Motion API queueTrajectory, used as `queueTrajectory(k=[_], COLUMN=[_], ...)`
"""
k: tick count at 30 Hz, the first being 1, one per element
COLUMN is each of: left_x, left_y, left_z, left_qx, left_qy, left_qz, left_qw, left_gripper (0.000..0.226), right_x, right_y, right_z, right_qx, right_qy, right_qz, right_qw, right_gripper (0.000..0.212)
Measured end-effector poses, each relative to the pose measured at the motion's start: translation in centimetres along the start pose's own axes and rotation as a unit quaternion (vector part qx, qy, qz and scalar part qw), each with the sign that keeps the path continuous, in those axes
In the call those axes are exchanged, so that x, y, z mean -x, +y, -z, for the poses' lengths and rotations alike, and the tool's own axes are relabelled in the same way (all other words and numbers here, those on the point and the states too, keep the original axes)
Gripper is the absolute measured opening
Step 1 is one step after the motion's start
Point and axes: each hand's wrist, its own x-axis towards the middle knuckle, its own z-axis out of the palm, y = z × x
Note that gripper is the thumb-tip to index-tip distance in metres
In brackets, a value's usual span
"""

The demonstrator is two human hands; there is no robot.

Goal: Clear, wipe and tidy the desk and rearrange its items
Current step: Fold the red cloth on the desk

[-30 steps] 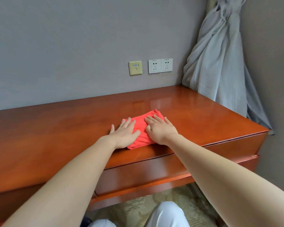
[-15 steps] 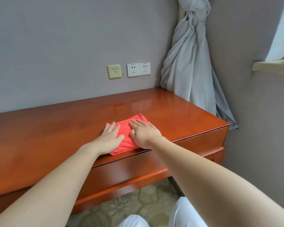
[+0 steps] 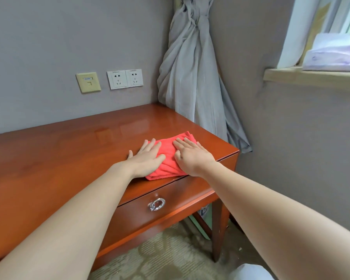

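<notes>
Neatly folded ribbed cloth [image 3: 168,168], glossy desk [image 3: 59,158]

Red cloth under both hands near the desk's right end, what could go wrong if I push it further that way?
1. The red cloth lies at the front edge of the desk, near its right end. A long stroke might carry it off the top.
2. The left hand and right hand press flat on a glossy top, so they may slip.
3. The curtain hangs by the far corner and could get snagged.
</notes>
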Motion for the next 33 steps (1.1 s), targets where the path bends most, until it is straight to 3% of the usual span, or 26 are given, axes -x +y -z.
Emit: queueTrajectory(k=[14,21,27,33], left_x=[-8.8,-5.9,-0.9,-0.7], left_y=[7.7,8.8,10.0,14.0], left_z=[-1.2,-0.5,1.3,3.0], left_qx=[-0.03,-0.148,-0.227,-0.223], left_qy=[-0.016,0.016,0.014,0.024], left_qz=[-0.073,-0.064,-0.122,-0.177], left_qw=[0.997,0.987,0.966,0.958], left_gripper=[0.062,0.064,0.067,0.066], right_x=[-1.4,0.4,6.9,11.3], right_y=[10.1,8.5,7.3,10.7], right_z=[1.6,3.0,6.7,11.0], right_qx=[0.021,0.05,0.085,0.107], right_qy=[0.037,0.012,-0.001,0.017], right_qz=[-0.083,-0.09,-0.158,-0.225], right_qw=[0.996,0.995,0.984,0.968], right_gripper=[0.054,0.048,0.041,0.04])
